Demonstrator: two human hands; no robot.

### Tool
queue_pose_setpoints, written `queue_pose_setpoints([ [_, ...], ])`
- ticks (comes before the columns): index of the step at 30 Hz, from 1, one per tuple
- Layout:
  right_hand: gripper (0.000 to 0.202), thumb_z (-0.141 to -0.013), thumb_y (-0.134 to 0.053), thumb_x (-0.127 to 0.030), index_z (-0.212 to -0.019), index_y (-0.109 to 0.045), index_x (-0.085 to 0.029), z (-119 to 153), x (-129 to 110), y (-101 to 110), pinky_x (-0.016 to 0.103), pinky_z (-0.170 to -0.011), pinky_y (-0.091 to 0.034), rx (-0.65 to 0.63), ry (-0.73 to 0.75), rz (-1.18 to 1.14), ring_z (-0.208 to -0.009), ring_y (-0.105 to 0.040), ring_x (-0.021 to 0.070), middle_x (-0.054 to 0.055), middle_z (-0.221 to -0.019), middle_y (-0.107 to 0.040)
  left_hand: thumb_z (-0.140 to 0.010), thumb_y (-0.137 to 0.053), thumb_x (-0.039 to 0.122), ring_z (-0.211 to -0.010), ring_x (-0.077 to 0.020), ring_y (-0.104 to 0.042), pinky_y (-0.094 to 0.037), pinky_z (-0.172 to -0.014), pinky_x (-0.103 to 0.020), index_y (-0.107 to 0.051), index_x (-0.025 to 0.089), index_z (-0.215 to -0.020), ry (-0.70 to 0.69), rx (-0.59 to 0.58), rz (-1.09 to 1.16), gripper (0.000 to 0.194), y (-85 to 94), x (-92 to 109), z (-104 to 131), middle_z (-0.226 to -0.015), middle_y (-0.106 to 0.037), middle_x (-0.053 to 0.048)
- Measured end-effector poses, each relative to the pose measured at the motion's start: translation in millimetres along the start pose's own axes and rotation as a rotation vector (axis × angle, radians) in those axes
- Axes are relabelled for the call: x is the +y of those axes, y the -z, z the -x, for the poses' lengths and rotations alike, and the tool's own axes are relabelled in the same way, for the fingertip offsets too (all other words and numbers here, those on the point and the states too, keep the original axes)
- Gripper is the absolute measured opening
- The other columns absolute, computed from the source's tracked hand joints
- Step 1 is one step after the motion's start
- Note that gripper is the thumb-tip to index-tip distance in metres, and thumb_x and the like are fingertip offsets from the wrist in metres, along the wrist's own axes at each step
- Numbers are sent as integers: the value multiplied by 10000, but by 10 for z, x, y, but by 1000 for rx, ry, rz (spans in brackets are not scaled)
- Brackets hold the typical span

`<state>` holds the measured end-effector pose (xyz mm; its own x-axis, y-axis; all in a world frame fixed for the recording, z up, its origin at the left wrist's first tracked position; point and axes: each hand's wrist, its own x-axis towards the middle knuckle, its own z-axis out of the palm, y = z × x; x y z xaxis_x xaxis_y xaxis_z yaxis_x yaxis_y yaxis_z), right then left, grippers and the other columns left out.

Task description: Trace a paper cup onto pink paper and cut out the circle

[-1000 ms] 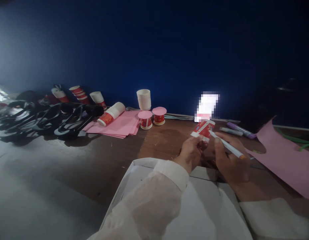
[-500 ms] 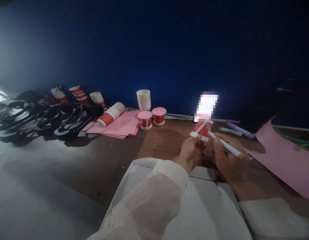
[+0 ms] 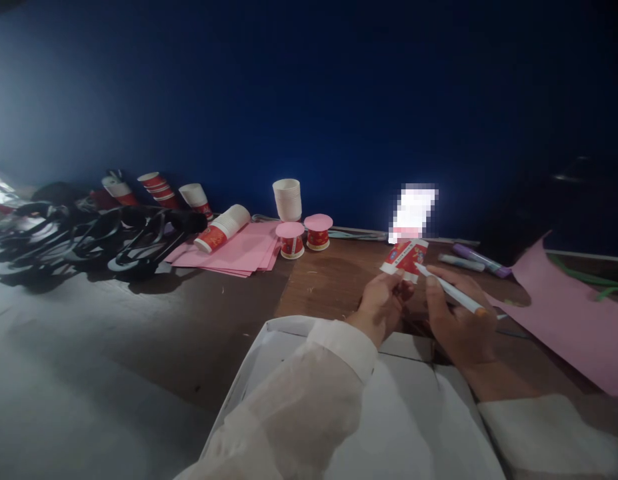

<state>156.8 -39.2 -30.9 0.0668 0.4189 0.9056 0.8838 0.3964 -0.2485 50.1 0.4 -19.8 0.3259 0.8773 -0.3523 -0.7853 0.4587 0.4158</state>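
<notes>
A red-and-white paper cup (image 3: pixel 405 259), tilted over the table, is held by its lower end in my left hand (image 3: pixel 383 300). My right hand (image 3: pixel 463 320) grips a white marker pen (image 3: pixel 453 292) with an orange end, its tip at the cup's printed side. Just behind the cup glows a bright pixelated screen (image 3: pixel 413 212). Two short red cups, one (image 3: pixel 291 248) and another (image 3: pixel 318 239), stand to the left with pink paper discs on top. My fingertips behind the cup are partly hidden.
Pink paper sheets (image 3: pixel 239 253) lie at left under a stack of cups (image 3: pixel 223 228). White cups (image 3: pixel 287 200) stand by the blue wall. Two markers (image 3: pixel 481 260) and a cut pink sheet (image 3: pixel 579 313) lie right. Black headset-like objects (image 3: pixel 143 247) fill the far left. A white box (image 3: pixel 389 400) sits nearest me.
The cup has turned very slightly in my left hand. My right hand and the marker have shifted a little, with the tip staying at the cup. All else is still.
</notes>
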Motion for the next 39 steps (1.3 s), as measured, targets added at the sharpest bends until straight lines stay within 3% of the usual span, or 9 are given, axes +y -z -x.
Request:
queue_pose_setpoints([
  [12, 217, -988, -574, -263, -1084, -752, -186, 13, 17, -2, 405, -852, -595, -14, -15, 17, -913, -757, 262, 114, -1006, -802, -881, -673, 58, -568, -70, -531, -493, -589, -149, -689, 102, -775, 0, -7, -1, 116, 26, -17, -37, -674, -586, -19],
  [22, 199, -982, -585, -250, -1076, -747, -183, 22, 37, -8, 393, -830, -588, -20, -8, 24, -894, -754, 253, 106, -993, -800, -932, -571, 38, -552, -64, -523, -479, -586, -147, -678, 89, -778, 10, -35, -11, 194, 38, -26, -55, -634, -559, -10],
  [34, 160, -965, -612, -229, -1027, -748, -172, 40, 60, -9, 375, -873, -581, -19, -18, 5, -900, -751, 242, 101, -977, -798, -905, -654, 67, -533, -60, -515, -466, -577, -144, -656, 95, -742, 10, -8, -15, 165, 4, -14, -37, -637, -557, -3],
  [39, 180, -966, -609, -211, -1069, -748, -161, 29, 62, -12, 366, -854, -578, -10, 12, 38, -889, -747, 238, 104, -991, -799, -936, -576, 37, -532, -63, -516, -471, -579, -150, -658, 85, -746, 23, -5, -9, 213, 1, -5, -21, -616, -545, -8],
])
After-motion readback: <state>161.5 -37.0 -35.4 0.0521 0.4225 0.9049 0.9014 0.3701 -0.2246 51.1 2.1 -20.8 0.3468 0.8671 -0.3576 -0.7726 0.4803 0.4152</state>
